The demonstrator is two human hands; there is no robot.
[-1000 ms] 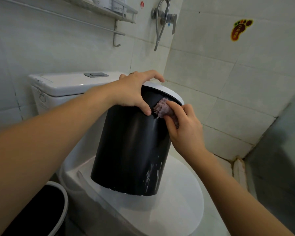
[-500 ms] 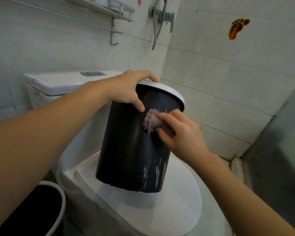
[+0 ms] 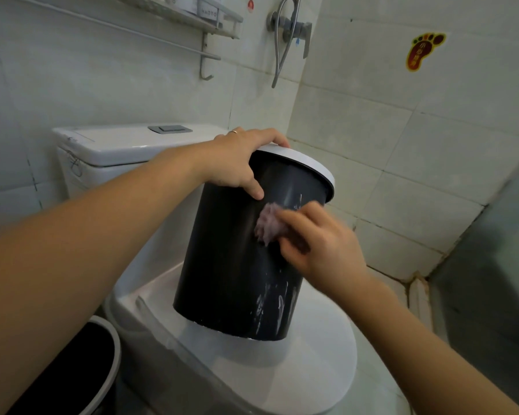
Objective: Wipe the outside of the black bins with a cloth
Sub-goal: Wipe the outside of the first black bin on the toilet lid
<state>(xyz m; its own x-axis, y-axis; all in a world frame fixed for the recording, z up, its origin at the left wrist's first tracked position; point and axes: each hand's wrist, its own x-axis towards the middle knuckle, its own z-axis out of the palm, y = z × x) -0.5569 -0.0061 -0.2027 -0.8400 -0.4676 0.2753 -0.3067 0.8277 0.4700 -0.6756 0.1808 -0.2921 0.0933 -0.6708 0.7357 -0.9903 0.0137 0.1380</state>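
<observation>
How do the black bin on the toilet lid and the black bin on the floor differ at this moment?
The bin on the toilet lid is tilted, with the left hand holding its rim and the right hand rubbing a cloth on it. The floor bin is untouched and mostly out of frame. Both are black with white rims.

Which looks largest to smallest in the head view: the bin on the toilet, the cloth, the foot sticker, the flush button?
1. bin
2. cloth
3. and 4. foot sticker and flush button: these look alike, so I leave them unranked.
</observation>
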